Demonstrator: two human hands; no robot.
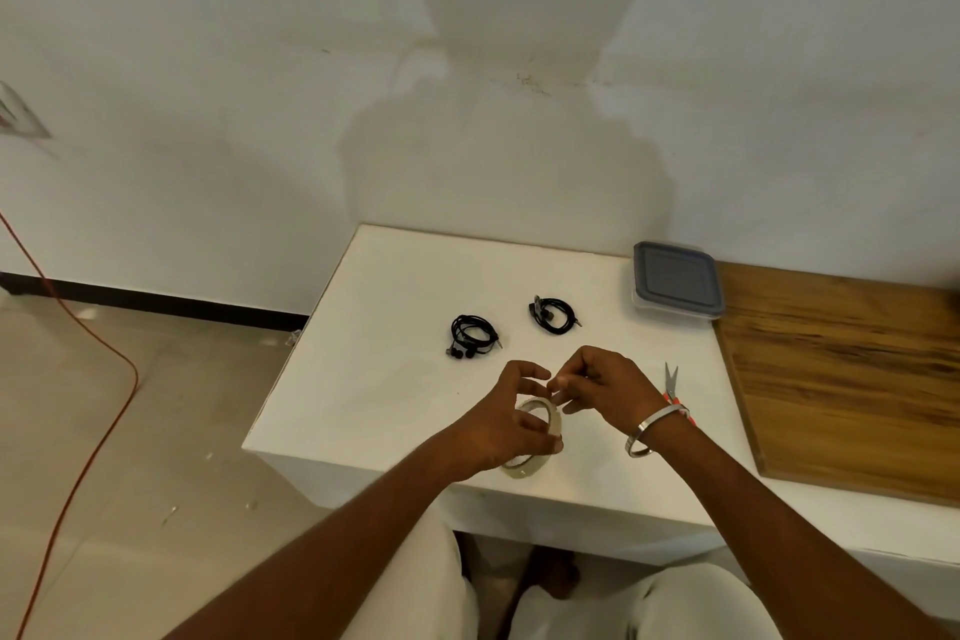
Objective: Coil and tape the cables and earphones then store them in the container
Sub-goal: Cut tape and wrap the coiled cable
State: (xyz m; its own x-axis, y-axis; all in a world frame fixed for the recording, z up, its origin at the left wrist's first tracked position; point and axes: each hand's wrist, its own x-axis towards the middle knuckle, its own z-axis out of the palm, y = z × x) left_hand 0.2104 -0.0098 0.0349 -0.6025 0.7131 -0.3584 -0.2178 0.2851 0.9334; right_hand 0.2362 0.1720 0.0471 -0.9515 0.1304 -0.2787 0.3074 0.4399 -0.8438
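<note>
**Tape roll held over the near edge of the table**

The translucent ring-shaped roll of clear tape point(532, 431) sits upright in the left hand point(506, 424), its fingers curled around the rim. The right hand point(597, 387) pinches the tape's top edge between thumb and fingers. Farther off on the white table point(374, 379) lie two coiled black earphones point(472, 335) and point(553, 314), well apart from both hands. The clear plastic container with a grey lid point(675, 281) stands closed at far right; small scissors point(671, 382) lie just right of the right hand.

Red handles of the small steel scissors point(671, 382) hidden behind the right wrist, brown wooden board point(852, 379) cut off at right, clear tape roll's point(535, 431) loose end too small to tell.
</note>
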